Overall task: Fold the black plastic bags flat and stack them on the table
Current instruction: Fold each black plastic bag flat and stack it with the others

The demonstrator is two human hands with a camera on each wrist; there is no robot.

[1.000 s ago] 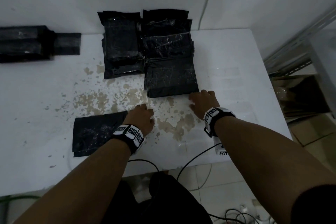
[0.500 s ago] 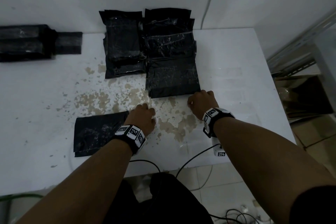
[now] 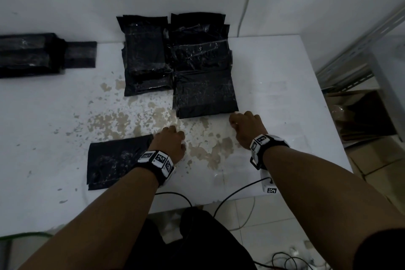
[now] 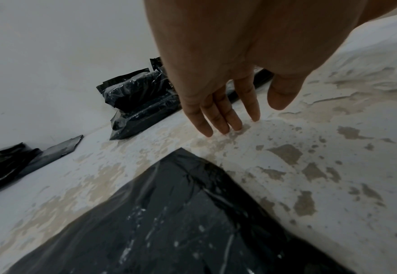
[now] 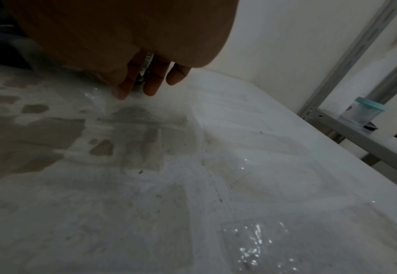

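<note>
— Anything moved?
— Hardly; my left hand (image 3: 169, 143) and right hand (image 3: 246, 128) stay put, fingers loose, touching the table (image 3: 285, 94).
— The bags?
— One folded bag (image 3: 116, 160) beside my left wrist; stacked bags (image 3: 203, 92) ahead. No readable writing.

Seen from the wrist, the left hand (image 4: 228, 89) reaches forward over a white table (image 4: 333, 185) whose paint has flaked away in brown patches. The fingers (image 4: 220, 116) are straight and slightly spread, their tips touching or almost touching the tabletop, holding nothing. A flat black plastic bag (image 4: 169, 222) lies in the foreground, one corner pointing toward the hand. Farther back, a stack of folded black bags (image 4: 138, 103) leans against the white wall (image 4: 52, 55). More black bags (image 4: 16, 161) lie at the far left.
</note>
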